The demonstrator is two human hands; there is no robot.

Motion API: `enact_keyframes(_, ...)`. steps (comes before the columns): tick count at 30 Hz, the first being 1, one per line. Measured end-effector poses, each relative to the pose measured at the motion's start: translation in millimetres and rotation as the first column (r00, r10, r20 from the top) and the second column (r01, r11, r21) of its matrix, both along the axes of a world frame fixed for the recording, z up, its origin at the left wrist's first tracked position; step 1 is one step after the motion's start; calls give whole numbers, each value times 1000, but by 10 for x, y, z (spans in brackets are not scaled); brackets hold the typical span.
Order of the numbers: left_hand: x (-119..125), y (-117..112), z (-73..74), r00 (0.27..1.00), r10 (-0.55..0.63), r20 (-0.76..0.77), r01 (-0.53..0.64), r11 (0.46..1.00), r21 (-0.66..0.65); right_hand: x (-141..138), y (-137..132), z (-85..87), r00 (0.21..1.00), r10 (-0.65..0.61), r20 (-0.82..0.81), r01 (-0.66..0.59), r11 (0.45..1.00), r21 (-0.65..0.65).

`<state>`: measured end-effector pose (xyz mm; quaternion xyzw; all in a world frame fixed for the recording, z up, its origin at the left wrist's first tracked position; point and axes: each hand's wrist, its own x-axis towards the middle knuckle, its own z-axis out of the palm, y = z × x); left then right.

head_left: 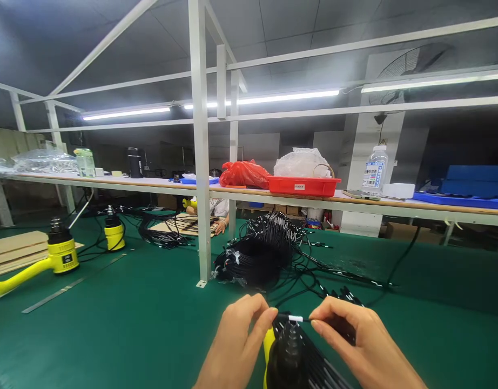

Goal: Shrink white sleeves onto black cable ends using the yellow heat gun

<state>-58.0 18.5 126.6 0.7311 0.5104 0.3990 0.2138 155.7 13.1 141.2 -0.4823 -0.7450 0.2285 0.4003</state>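
Right at the bottom edge of the view, a short black cable (pixel 283 317) stretches across the top of an upright heat gun (pixel 287 354), a white sleeve (pixel 295 319) sitting on it just above the ridged black nozzle (pixel 288 346). Left hand (pixel 233 346) pinches the cable from one side between thumb and forefinger, right hand (pixel 354 340) pinches it from the other, and the two stay apart, with only the cable bridging them. Right beside the nozzle, a fan of black wires (pixel 320 356) runs down past the right hand (the gun's yellow body (pixel 267 346) barely peeks out on the left). Farther out on the green mat (pixel 123 335), a big coil of black cables (pixel 253 265) sprawls against a white steel post (pixel 203 162). Over toward the mat's left edge stand two more yellow heat guns (pixel 62 254) (pixel 114 233), with wooden boards (pixel 14 251) at the edge. Across the bench, a co-worker's hand (pixel 221 227) rests by a wooden board (pixel 180 224) strung with cables. Up on the long shelf (pixel 249 190) sit a red tray (pixel 303 186), a red plastic bag (pixel 244 174), a water bottle (pixel 374 167) and a blue tray (pixel 462 201).
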Motion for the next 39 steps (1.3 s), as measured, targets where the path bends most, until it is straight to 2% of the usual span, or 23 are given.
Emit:
enact_keyframes(6, 26, -22, 80, 997, -67, 50, 69, 996, -47, 24, 10, 10, 1000, 16, -2, -16, 997, -71)
enact_keyframes(10, 15, -47, 109, 996, -66, 62, 69, 996, -52, 16, 2, 11, 999, 4, 45, -2, 999, -33)
enact_keyframes(14, 2, -56, 67, 1000, -14, 20, 15, 999, -35, 6, -2, -19, 999, -17, 50, 16, 1000, 20)
enact_keyframes(18, 9, -27, -7, 998, 48, 36, -48, 999, 3, -2, -2, -41, 999, -18, 42, 17, 1000, 15)
enact_keyframes(23, 32, -19, 26, 999, -27, 34, 28, 999, -37, -26, -1, -19, 998, -46, 32, 46, 999, -15)
enact_keyframes(28, 46, -36, 61, 997, -33, 67, 37, 997, -62, -27, 24, -26, 997, -71, 19, 72, 997, -17)
enact_keyframes(32, 48, -13, 32, 1000, -9, 27, 10, 999, -30, -35, -12, -20, 997, -48, 54, 46, 999, 25)
enact_keyframes(36, 40, 15, 2, 997, 59, -44, -58, 998, 8, -69, -97, 31, 996, -37, 78, 26, 990, 138)
enact_keyframes(39, 37, 20, 16, 997, 62, -36, -63, 998, -8, -75, -101, 21, 993, -39, 115, 26, 993, 113)
